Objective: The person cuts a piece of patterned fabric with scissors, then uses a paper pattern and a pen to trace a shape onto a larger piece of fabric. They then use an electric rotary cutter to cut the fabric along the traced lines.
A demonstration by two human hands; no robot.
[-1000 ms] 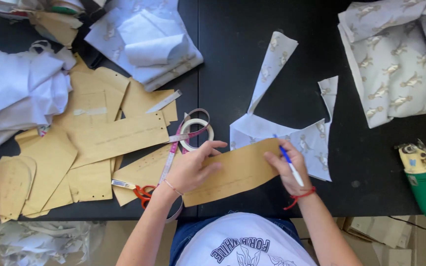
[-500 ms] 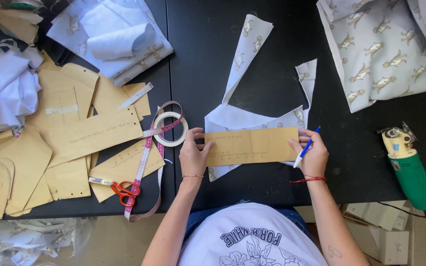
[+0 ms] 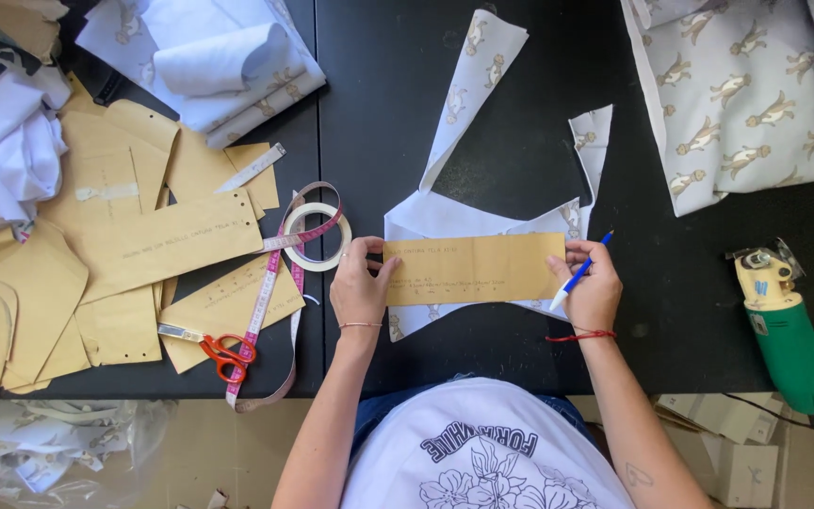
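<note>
Left hand (image 3: 360, 287), right hand (image 3: 595, 287) — pinching grip

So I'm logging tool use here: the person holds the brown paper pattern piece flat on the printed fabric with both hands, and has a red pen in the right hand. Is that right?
Not quite: the pen in the right hand is blue, not red, as the head view shows. The rest stands: both hands, the left hand too, hold the brown paper pattern piece flat on the printed fabric.

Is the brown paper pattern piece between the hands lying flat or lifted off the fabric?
Flat: the pattern piece lies spread on the printed fabric piece, left hand and right hand pinning its ends.
</note>
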